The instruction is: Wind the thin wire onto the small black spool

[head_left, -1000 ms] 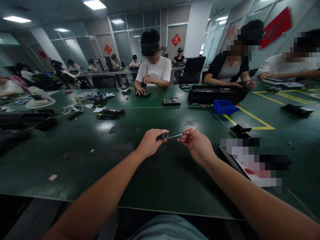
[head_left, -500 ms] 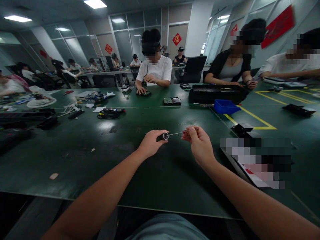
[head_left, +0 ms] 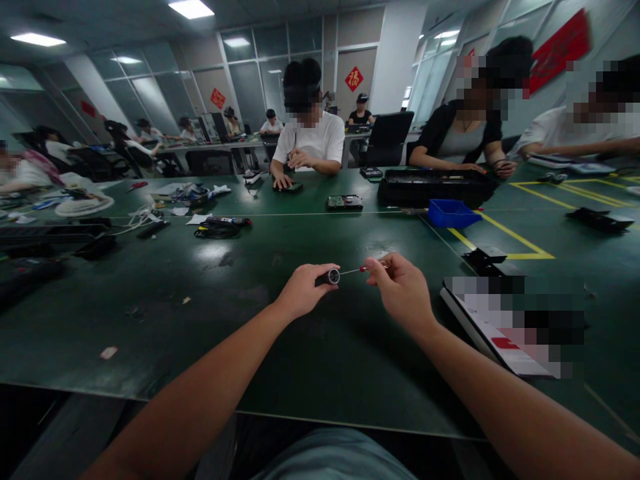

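My left hand (head_left: pixel 301 289) is closed around a small black cylinder (head_left: pixel 331 276) with a silver round end facing right. My right hand (head_left: pixel 400 288) pinches a thin screwdriver (head_left: pixel 361 270) with a reddish handle, its metal tip reaching left into the cylinder's end. Both hands hover just above the dark green table (head_left: pixel 280 347) in front of me.
A flat black-and-white device (head_left: pixel 493 327) lies right of my hands. Farther off are a blue bin (head_left: pixel 449 213), a black case (head_left: pixel 433 187), a circuit board (head_left: pixel 343 202), cables (head_left: pixel 216 230) and a small black part (head_left: pixel 483 256). People work across the table and at both sides.
My right hand has shifted slightly left and the screwdriver's tip has gone a little deeper toward the cylinder; the left hand has stayed nearly still.
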Demonstrator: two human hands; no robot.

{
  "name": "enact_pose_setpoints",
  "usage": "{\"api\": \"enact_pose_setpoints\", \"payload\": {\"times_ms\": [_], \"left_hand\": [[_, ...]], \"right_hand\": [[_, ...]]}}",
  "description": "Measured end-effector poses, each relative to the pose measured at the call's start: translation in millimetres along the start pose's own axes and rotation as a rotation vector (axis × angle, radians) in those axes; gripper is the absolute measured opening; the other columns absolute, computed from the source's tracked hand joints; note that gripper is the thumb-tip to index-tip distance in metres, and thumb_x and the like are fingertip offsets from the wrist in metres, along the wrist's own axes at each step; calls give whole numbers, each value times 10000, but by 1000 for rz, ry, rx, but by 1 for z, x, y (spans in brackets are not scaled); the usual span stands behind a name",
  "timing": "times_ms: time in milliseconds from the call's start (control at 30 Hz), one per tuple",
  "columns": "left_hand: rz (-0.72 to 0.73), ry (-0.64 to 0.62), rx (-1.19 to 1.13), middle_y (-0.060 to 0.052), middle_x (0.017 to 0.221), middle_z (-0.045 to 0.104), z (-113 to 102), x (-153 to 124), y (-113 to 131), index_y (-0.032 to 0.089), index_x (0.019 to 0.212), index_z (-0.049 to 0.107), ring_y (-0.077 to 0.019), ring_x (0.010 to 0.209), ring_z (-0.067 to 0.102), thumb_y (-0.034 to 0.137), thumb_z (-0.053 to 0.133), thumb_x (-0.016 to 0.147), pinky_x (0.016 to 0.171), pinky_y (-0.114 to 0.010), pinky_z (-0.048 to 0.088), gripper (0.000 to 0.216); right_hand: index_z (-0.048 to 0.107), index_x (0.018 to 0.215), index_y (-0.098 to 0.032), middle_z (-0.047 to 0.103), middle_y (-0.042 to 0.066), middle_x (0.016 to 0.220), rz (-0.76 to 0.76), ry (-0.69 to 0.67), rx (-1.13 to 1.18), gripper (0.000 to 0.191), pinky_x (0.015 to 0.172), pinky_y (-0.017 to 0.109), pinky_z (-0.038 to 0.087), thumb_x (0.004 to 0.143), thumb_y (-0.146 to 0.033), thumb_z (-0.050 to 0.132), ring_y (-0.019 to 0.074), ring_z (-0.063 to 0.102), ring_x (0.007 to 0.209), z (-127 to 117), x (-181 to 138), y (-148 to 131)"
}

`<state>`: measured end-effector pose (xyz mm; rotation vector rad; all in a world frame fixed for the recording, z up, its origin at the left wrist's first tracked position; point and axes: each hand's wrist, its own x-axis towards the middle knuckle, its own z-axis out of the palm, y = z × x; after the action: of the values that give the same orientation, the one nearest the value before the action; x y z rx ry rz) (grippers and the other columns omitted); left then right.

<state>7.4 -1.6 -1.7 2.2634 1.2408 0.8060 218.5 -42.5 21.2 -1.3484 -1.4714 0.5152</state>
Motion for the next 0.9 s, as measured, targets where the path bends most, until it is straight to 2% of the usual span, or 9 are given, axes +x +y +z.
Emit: {"api": "enact_pose_setpoints", "payload": {"times_ms": [167, 367, 533, 633, 700, 800, 900], "left_hand": [[2, -1, 6, -39, 1212, 723, 0, 0, -1, 268, 1266, 683, -249, 1098, 635, 268, 730, 884, 982, -416, 461, 385], [-11, 14, 1, -39, 1214, 722, 0, 0, 0, 263, 1272, 679, -248, 1101, 634, 247, 729, 881, 991, -414, 460, 395], [-16, 35, -23, -34, 1208, 724, -1, 0, -1, 256, 1265, 683, -238, 1099, 644, 222, 729, 873, 997, -397, 471, 396], [-23, 46, -31, -41, 1207, 724, 0, 1, -2, 250, 1253, 689, -242, 1111, 648, 213, 736, 863, 1011, -399, 475, 395], [-26, 43, -37, -45, 1214, 723, 1, 1, -3, 250, 1241, 695, -248, 1127, 649, 205, 741, 855, 1029, -411, 471, 392], [-25, 55, -77, -44, 1245, 713, 2, 1, -5, 252, 1250, 689, -245, 1167, 641, 200, 744, 852, 1060, -417, 459, 405], [-16, 77, -105, -45, 1267, 703, 1, 2, -5, 252, 1262, 679, -242, 1194, 630, 202, 739, 857, 1075, -417, 450, 413]], "right_hand": [[638, 948, -218, 722, 40, 818, -59, -47, 133, 222, 684, 338, 501, 920, -428, 575, 203, 672, 729, 3, -1, -1], [652, 839, -209, 583, -2, 589, -33, -67, -4, 423, 575, 312, 410, 1002, -517, 412, 168, 561, 556, 1, -1, -3], [629, 987, -216, 608, -2, 693, -1, -96, 41, 277, 600, 312, 423, 986, -423, 445, 180, 579, 636, 2, 0, 4], [647, 972, -225, 593, 0, 700, 9, -112, 72, 333, 623, 324, 431, 998, -458, 410, 184, 573, 657, 4, -1, 6], [651, 991, -226, 609, 5, 722, 20, -88, 91, 332, 638, 335, 443, 989, -475, 431, 185, 574, 662, 5, -2, 7], [630, 1034, -220, 672, 27, 828, 26, -24, 221, 270, 705, 356, 488, 932, -459, 556, 193, 614, 735, 9, -1, 9], [655, 957, -208, 681, 38, 835, 67, -5, 393, 285, 766, 375, 514, 896, -484, 622, 192, 633, 768, 12, 1, 10]]}}
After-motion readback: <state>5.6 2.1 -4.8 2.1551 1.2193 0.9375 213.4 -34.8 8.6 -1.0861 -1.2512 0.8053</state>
